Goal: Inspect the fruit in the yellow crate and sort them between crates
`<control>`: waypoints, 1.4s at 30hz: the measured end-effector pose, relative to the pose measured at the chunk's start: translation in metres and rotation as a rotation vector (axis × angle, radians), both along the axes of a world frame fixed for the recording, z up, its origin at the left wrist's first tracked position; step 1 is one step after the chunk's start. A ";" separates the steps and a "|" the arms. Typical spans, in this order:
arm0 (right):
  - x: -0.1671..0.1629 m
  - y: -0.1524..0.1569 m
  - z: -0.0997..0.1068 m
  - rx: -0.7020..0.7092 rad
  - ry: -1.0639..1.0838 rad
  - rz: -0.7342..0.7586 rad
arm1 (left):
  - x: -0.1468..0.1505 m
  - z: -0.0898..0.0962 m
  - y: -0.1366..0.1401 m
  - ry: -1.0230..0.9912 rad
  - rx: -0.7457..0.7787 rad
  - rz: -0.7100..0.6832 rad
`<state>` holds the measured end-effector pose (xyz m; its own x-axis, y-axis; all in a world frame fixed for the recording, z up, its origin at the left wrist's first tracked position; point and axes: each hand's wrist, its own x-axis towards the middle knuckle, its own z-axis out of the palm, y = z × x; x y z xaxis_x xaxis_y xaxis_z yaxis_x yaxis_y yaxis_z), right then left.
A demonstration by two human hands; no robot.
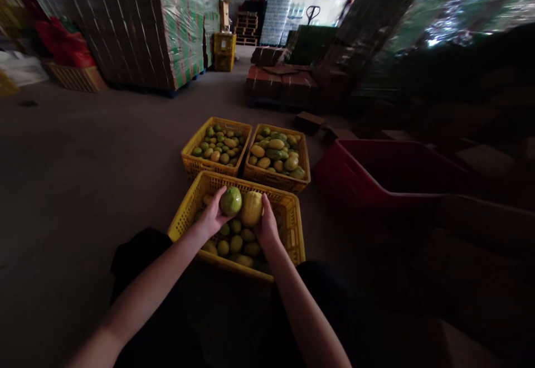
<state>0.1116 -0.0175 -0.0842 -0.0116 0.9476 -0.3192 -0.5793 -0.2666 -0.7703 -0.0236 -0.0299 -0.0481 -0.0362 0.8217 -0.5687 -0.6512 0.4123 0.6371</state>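
My left hand (pixel 214 213) is closed around a round, shiny green fruit (pixel 231 201). Beside it, my right hand (pixel 267 220) grips a larger, pale yellow fruit (pixel 252 209) with faint ribs. The two fruits are side by side, above the nearest yellow crate (pixel 184 209). Inside that crate lie several green and yellowish fruits (pixel 236 243), partly hidden by my hands and forearms. The exact kind of fruit is unclear in the dim light.
Beyond the near crate stand two more yellow crates, left (pixel 192 164) and right (pixel 307 170), holding similar fruit. A red bin (pixel 355 173) is at the right. Wrapped carton stacks (pixel 179 28) and flat cartons on a pallet (pixel 284 86) stand farther back.
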 end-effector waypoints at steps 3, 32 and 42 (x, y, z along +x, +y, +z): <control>-0.003 -0.001 0.008 -0.144 0.045 -0.002 | 0.000 -0.002 -0.002 0.042 0.029 -0.036; 0.008 -0.007 0.039 -0.208 0.245 0.111 | -0.010 0.013 -0.002 -0.124 0.013 -0.071; 0.010 -0.005 0.031 -0.221 0.206 0.141 | -0.014 0.004 0.004 -0.139 0.067 0.019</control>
